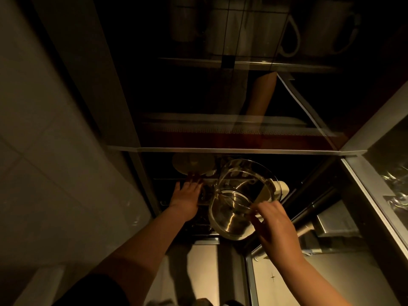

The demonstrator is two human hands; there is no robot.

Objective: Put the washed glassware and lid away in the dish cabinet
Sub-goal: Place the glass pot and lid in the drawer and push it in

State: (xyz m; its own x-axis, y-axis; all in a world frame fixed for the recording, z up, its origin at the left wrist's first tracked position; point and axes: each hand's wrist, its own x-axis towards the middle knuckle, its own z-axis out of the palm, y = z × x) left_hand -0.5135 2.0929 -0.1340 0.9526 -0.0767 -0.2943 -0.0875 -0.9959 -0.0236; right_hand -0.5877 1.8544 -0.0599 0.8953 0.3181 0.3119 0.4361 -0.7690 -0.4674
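In the dim lower compartment of the dish cabinet (234,149), my right hand (276,228) pinches the near edge of a clear glass pot (231,219) with a cream rim. The pot is tilted, and its shiny inside faces me. Just behind it and overlapping it is a second clear glass piece (245,175), a bowl or lid; which one I cannot tell. My left hand (186,195) lies flat with fingers spread on the dark rack to the left of the pot, holding nothing. A pale round lid or plate (193,163) sits just beyond its fingertips.
Above, behind a glass front, white mugs (287,36) stand on an upper shelf, and a perforated shelf (231,129) lies below them. An open glass door (375,195) with glasses behind it bounds the right. A pale tiled wall (55,151) closes the left.
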